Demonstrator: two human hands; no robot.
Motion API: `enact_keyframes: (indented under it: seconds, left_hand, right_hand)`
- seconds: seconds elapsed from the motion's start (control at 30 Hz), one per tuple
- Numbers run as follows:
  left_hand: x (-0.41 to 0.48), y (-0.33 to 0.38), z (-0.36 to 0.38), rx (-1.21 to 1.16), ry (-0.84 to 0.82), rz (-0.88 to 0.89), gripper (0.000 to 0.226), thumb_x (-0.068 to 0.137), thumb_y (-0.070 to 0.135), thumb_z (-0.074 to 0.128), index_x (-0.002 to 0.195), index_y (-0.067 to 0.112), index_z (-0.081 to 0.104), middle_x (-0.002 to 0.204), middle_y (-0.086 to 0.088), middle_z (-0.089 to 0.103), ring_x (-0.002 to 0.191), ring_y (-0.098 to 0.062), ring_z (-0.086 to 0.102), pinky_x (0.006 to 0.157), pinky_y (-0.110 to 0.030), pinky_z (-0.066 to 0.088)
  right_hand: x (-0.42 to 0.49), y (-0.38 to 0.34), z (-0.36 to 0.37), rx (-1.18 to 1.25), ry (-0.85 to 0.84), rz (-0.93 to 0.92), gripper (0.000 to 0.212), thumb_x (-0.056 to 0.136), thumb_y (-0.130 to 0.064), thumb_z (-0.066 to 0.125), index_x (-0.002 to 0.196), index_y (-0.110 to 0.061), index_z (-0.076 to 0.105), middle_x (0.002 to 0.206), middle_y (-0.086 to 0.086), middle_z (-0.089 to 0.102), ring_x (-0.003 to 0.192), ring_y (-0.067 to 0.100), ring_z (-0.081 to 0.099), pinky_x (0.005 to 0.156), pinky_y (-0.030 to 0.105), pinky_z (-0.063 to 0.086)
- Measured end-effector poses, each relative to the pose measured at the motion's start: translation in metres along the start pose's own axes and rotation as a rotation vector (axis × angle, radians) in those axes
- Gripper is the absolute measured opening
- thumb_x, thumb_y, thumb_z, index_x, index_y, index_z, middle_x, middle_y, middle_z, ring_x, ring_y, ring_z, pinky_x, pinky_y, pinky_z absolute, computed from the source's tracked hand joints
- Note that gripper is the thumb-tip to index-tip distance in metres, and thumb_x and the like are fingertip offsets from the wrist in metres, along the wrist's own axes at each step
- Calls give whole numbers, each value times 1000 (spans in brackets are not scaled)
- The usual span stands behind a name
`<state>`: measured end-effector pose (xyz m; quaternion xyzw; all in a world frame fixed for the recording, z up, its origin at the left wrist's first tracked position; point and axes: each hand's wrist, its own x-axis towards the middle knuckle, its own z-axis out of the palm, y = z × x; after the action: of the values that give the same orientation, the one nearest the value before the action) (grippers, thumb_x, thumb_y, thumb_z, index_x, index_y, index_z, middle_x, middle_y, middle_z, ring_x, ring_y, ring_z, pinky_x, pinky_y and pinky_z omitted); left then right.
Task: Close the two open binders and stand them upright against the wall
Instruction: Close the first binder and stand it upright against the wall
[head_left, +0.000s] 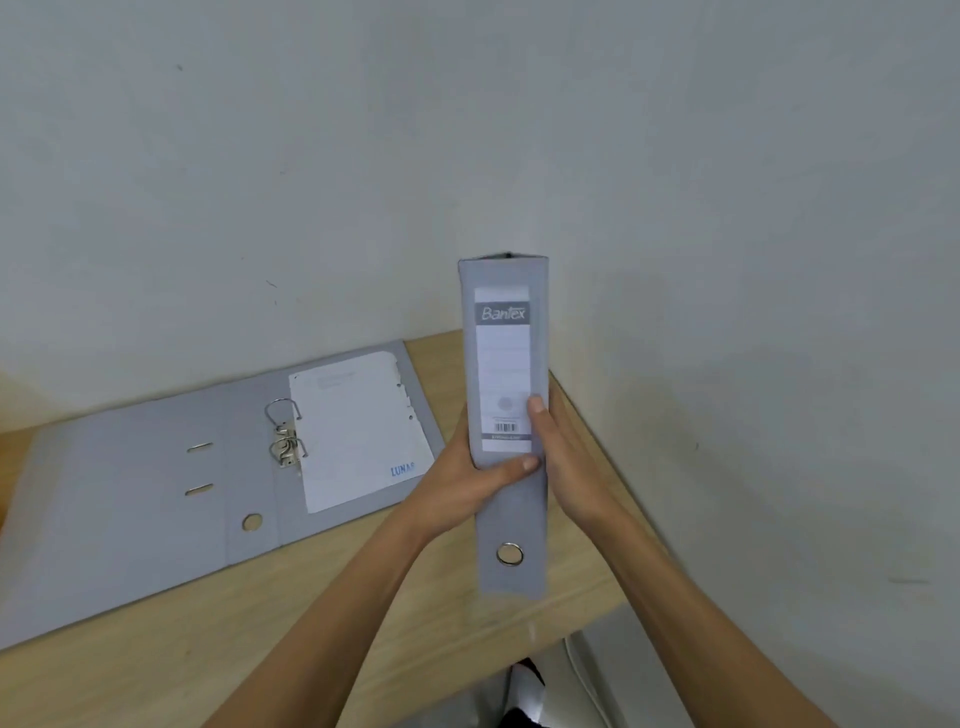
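Head view, two binders, one closed binder (511, 519) in both hands, one open binder (130, 499)

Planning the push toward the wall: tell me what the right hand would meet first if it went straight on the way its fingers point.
The right hand points away from the person, along the closed binder it grips. Straight on, the wall looks first; the desk between seems bare. Depth is unclear.

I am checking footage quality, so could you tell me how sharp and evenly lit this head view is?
Head view: soft, even light with only a faint shadow on the wall; the closed binder is slightly blurred at its lower end, though its Bantex label reads; wide-angle bending curves the table edge; the open binder shows no glare.
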<state>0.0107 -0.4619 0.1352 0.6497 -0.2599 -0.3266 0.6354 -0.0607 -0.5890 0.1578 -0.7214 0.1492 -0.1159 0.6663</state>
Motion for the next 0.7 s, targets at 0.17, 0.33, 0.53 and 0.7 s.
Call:
enact_keyframes:
  seconds: [0.17,0.33,0.53,0.7]
  left_hand:
    - [27,-11,5,161,6,27,93,82,9,80,156,24,25,137,5,63,120,-7,66,95,-32,58]
    - [49,-27,17,218,17,-8,88,88,10,75,157,20,22,138,15,54,119,16,56,89,-10,50]
    - [93,-34,28,262,14,-26,108,87,12,76,162,23,0,150,6,49,127,12,53,93,-9,50]
    - [129,-34,37,279,9,-27,123,84,18,81,160,33,-14,154,26,23,135,-2,37,92,-6,46]
  right_hand:
    - [11,7,-30,-88,18,-46,61,94,-30,68,149,-28,43,139,-11,62,125,5,61,98,32,56]
    - [24,23,-62,-162,-7,0,74,86,-13,77,150,-32,44,143,-15,59,128,1,57,90,18,55]
    - [42,45,-91,-187,89,62,65,87,-8,75,145,-21,51,126,-17,68,116,-6,63,87,13,54]
    - [59,52,-115,-209,125,106,47,89,-12,72,127,-34,59,126,-8,71,121,10,65,102,38,55]
